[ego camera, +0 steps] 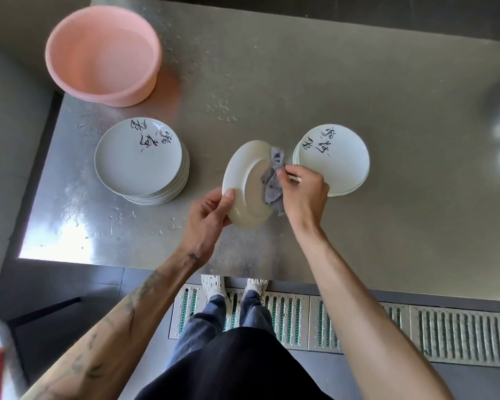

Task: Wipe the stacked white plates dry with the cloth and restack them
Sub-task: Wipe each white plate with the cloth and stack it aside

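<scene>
Plate (244,197) between the hands (211,216) (305,193), cloth (272,184) against it

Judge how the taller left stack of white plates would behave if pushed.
The taller stack of round white plates likely weighs much, being many deep. Droplets on the steel table suggest it might slide easily. Glossy, ceramic-looking rims may chip.

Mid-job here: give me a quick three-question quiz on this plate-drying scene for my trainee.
1. Which hand holds the grey cloth against the held plate? A) left B) right C) neither
2. True or false: the pink basin stands between the left stack and the right stack.
3. Fill in: the taller stack is the ___ one.
Key: 1 B, the right hand; 2 false, it stands beyond the left stack; 3 left.
</scene>
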